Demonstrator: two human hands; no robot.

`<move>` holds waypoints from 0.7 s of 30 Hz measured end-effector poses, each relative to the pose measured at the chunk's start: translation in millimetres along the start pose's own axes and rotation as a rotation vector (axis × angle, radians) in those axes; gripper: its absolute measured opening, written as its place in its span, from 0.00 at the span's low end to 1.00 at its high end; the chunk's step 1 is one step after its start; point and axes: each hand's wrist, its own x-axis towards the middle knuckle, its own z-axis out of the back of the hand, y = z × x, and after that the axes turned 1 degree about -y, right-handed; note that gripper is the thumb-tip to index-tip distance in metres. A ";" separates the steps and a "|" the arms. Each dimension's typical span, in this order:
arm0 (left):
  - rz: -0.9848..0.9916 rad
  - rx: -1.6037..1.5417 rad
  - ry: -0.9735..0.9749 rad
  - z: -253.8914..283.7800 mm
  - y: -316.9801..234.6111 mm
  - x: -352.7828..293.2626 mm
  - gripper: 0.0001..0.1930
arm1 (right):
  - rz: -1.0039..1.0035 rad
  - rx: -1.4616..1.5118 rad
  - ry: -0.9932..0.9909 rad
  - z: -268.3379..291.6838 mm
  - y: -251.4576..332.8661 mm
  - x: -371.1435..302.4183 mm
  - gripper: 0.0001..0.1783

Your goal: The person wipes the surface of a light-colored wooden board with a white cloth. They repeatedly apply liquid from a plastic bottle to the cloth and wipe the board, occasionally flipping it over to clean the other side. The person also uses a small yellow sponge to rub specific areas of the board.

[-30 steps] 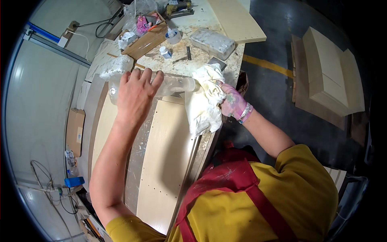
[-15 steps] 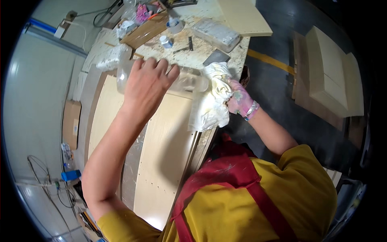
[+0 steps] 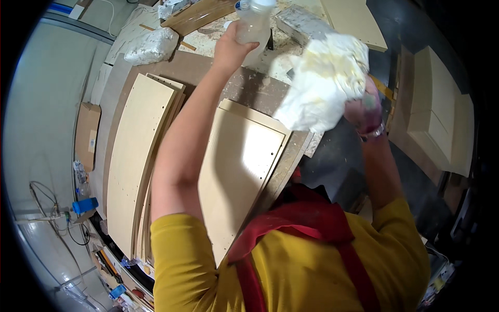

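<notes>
My bare left hand [image 3: 233, 49] is wrapped round a clear plastic bottle [image 3: 254, 32] with a white cap, held up over the far part of the bench. In a pink patterned glove, my right hand [image 3: 365, 108] grips a white cloth [image 3: 328, 78] with yellowish stains, raised past the bench's right edge. The cloth hides most of the gloved fingers. Below my hands lie two stacks of pale wood panels with small drilled holes, the left stack [image 3: 136, 151] and the right stack [image 3: 234, 171]. My left forearm passes above the gap between them.
A wrapped white bundle [image 3: 152, 47] lies at the far left of the bench. Behind the bottle are a cardboard box [image 3: 200, 14] and a dusty, grey-white block [image 3: 301, 23]. More pale panels [image 3: 358, 21] rest at the far right, and a panel stack [image 3: 431, 114] stands beyond the dark floor.
My left hand has moved away and to the right with the bottle, which went from lying sideways to upright. The right hand has lifted the cloth up and rightward, uncovering the panels' far ends.
</notes>
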 end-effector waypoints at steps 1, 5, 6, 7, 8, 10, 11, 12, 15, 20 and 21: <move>0.080 -0.178 0.003 -8.4 11.0 3.0 0.34 | -0.183 0.340 -0.049 6.2 -6.9 -10.8 0.30; 0.138 -0.418 -0.025 -30.8 38.7 3.1 0.37 | -0.541 0.795 -0.279 17.0 -14.5 -42.2 0.30; 0.118 -0.440 0.018 -28.0 40.7 -1.4 0.38 | -0.519 0.821 -0.164 16.1 -10.9 -43.8 0.29; 0.098 -0.462 0.056 -20.9 39.9 -7.0 0.39 | -0.523 0.804 -0.121 15.1 -5.6 -45.8 0.29; 0.086 -0.344 0.024 -10.2 36.6 -15.0 0.39 | -0.498 0.824 0.007 12.9 0.9 -43.6 0.28; 0.001 -0.095 -0.050 18.7 26.3 -55.4 0.39 | -0.479 0.424 -0.060 5.8 12.6 -38.6 0.27; 0.101 -0.058 0.010 42.4 22.1 -84.6 0.37 | -0.450 0.275 -0.100 -1.3 15.5 -35.4 0.28; 0.057 -0.026 0.029 68.3 17.9 -121.0 0.35 | -0.385 0.117 0.026 -9.5 16.9 -29.5 0.28; 0.174 0.342 -0.078 111.0 7.1 -236.3 0.26 | -0.125 0.219 0.265 -59.6 -0.4 -13.4 0.31; 0.385 0.448 0.021 92.0 14.6 -354.3 0.26 | 0.265 -0.947 0.671 -182.2 -39.6 20.8 0.28; 0.349 0.468 0.000 90.6 19.0 -360.8 0.27 | 0.282 -1.076 0.689 -201.9 -43.5 17.3 0.24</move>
